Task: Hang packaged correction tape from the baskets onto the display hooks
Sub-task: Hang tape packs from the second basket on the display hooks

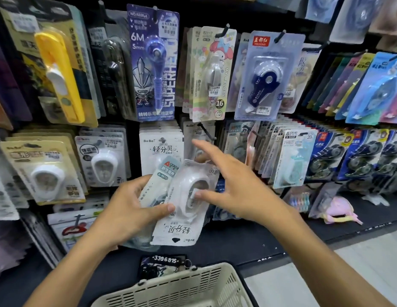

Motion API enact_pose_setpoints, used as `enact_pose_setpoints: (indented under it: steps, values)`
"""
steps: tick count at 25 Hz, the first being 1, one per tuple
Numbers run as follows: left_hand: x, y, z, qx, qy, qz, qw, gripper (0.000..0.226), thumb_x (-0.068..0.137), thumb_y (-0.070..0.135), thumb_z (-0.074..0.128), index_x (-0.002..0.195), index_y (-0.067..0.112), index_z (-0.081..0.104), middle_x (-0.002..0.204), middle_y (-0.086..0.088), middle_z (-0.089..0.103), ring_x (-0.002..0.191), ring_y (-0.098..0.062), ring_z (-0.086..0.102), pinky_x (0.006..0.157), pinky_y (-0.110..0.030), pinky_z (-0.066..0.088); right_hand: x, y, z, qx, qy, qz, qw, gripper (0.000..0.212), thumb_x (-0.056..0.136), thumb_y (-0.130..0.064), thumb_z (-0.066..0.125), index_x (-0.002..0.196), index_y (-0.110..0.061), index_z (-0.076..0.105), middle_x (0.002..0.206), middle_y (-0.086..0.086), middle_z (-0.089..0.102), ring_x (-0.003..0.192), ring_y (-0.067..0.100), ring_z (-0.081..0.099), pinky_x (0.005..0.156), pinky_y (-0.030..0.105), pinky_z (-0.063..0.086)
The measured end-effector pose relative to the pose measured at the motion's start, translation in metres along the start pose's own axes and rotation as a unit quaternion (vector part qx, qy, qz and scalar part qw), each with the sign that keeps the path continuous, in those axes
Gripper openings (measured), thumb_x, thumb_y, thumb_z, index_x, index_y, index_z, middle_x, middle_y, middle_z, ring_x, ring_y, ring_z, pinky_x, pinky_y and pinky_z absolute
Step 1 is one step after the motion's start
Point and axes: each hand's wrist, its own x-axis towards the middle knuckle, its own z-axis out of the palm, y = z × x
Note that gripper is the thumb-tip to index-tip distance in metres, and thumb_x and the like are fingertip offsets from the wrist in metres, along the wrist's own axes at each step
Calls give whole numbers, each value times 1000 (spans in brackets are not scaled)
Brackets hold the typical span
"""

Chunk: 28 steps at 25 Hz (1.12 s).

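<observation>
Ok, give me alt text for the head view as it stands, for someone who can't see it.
The left hand holds a few white correction tape packs, one upside down, before a wall of hanging stationery. The right hand, fingers spread, touches the front pack. A cream basket sits below.

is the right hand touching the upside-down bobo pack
Touching: the head view shows the right hand's thumb tip resting on the blister of the upside-down BoBo pack, which the left hand grips.
</observation>
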Motion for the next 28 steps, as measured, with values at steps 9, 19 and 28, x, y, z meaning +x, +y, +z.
enact_pose_setpoints:
  steps: [9, 19, 28]
  values:
    - [-4, -5, -7, -69, 78, 0, 995, 34, 65, 18, 85, 97, 27, 76, 95, 0, 81, 84, -20, 79, 61, -27, 62, -6, 28, 5, 97, 40, 99, 990, 39, 60, -51, 91, 81, -35, 62, 78, -21, 67, 64, 3, 59, 59, 22, 47]
    - [5, -6, -20, -219, 213, -31, 952, 34, 80, 10, 73, 113, 18, 71, 103, 2, 80, 93, -13, 77, 67, -20, 61, -22, 47, 46, 643, 266, 288, 658, 56, 67, -19, 79, 121, -10, 67, 107, 12, 77, 81, 28, 75, 51, 30, 58]
    - [-3, -7, -22, -221, 196, -18, 955, 42, 70, 19, 77, 112, 22, 74, 107, 1, 79, 95, -15, 77, 67, -19, 59, -34, 33, 71, 584, 247, 299, 714, 33, 85, -25, 75, 114, -11, 69, 93, 14, 78, 67, 29, 74, 49, 29, 57]
